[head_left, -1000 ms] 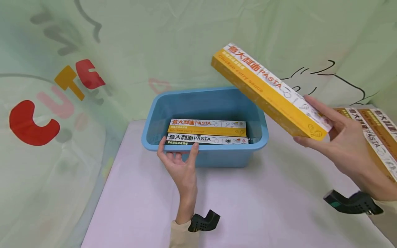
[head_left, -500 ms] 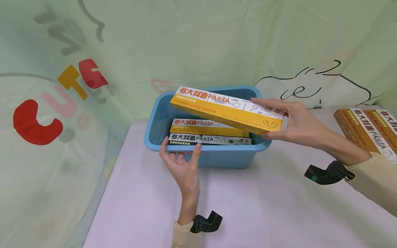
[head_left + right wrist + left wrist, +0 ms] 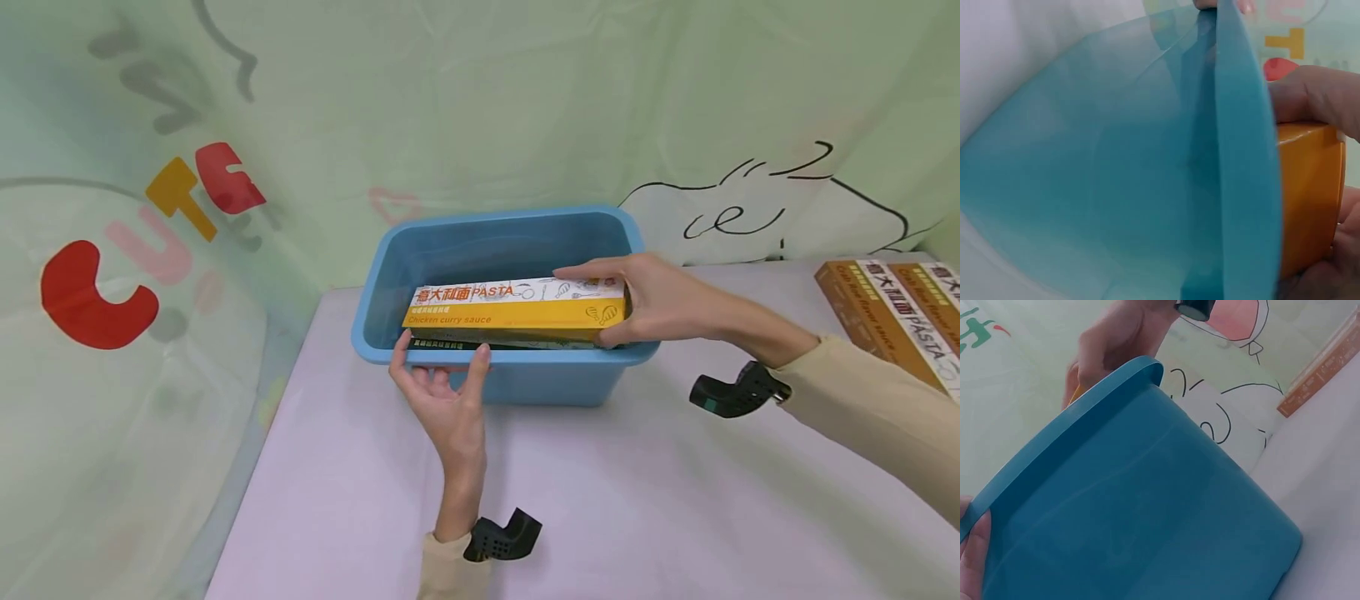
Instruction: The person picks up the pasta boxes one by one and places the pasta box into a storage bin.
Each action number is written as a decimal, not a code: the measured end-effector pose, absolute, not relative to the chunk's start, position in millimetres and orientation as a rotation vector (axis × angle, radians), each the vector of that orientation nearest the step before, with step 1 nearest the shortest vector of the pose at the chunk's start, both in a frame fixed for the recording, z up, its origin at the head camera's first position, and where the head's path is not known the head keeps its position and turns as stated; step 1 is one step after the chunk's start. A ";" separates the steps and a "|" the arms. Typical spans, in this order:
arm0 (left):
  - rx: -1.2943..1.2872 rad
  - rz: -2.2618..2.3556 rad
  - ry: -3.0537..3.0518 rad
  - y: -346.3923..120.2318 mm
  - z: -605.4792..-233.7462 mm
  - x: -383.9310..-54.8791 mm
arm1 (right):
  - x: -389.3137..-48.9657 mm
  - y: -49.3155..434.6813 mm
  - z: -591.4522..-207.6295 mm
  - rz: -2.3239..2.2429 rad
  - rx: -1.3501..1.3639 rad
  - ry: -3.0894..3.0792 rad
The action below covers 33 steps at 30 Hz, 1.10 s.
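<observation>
My right hand (image 3: 652,296) grips the right end of a yellow and white pasta box (image 3: 517,312), labelled chicken curry sauce. The box lies lengthwise within the mouth of a blue plastic bin (image 3: 547,383), over the boxes inside. Just in front of it shows the dark edge of a black and white pasta box (image 3: 435,343); the other yellow box is hidden. My left hand (image 3: 442,408) holds the bin's front rim, thumb and fingers curled at the lip. In the right wrist view, the orange-yellow box end (image 3: 1310,200) sits between thumb and fingers, behind the bin's rim.
Brown and white pasta boxes (image 3: 892,317) lie side by side on the white tabletop (image 3: 600,500) at the right. A pale green printed curtain (image 3: 480,108) hangs right behind the bin and along the left side.
My right hand has carried the yellow pasta box leftward and down from the right, levelling it into the bin over the other boxes. My left hand has stayed on the rim.
</observation>
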<state>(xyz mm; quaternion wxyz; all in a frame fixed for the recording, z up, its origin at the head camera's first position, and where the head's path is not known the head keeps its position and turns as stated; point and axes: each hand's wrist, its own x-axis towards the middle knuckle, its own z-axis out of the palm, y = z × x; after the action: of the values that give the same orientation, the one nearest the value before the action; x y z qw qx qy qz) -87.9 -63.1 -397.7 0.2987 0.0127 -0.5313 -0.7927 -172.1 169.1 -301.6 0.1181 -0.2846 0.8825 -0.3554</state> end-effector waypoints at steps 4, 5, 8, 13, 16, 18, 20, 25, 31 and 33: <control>0.024 -2.108 -1.405 -62.5 -397.8 -87.5 | -178.1 161.1 -303.7 -1.011 -0.874 2.554; 0.023 -2.110 -1.405 -62.4 -398.0 -87.6 | -179.2 159.5 -304.2 -1.011 -0.878 2.543; 0.023 -2.116 -1.405 -62.1 -398.4 -87.7 | -182.6 156.6 -305.1 -1.038 -0.872 2.508; 0.017 -2.113 -1.398 -62.1 -398.5 -88.0 | -188.5 155.6 -304.0 -1.062 -0.852 2.456; 0.015 -2.112 -1.393 -62.5 -397.8 -88.2 | -191.2 155.5 -302.9 -1.040 -0.868 2.446; 0.015 -2.116 -1.384 -63.1 -397.1 -88.4 | -192.7 155.0 -302.5 -1.020 -0.887 2.445; 0.015 -2.123 -1.376 -63.5 -396.8 -88.8 | -193.9 154.6 -302.2 -1.009 -0.901 2.440; 0.008 -2.126 -1.374 -63.7 -396.7 -89.4 | -195.9 156.2 -302.3 -0.997 -0.909 2.420; 0.016 -2.117 -1.398 -63.5 -398.1 -88.5 | -198.4 158.5 -302.4 -0.986 -0.926 2.371; 0.024 -2.115 -1.405 -63.4 -398.7 -87.9 | -198.6 159.3 -303.0 -0.988 -0.929 2.361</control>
<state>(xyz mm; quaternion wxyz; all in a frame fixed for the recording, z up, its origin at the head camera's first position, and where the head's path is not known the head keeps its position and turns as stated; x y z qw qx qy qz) -87.9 -63.4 -398.7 0.2967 0.0091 -0.5286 -0.7953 -198.6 159.3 -303.0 0.2080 -0.3338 0.8482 -0.3549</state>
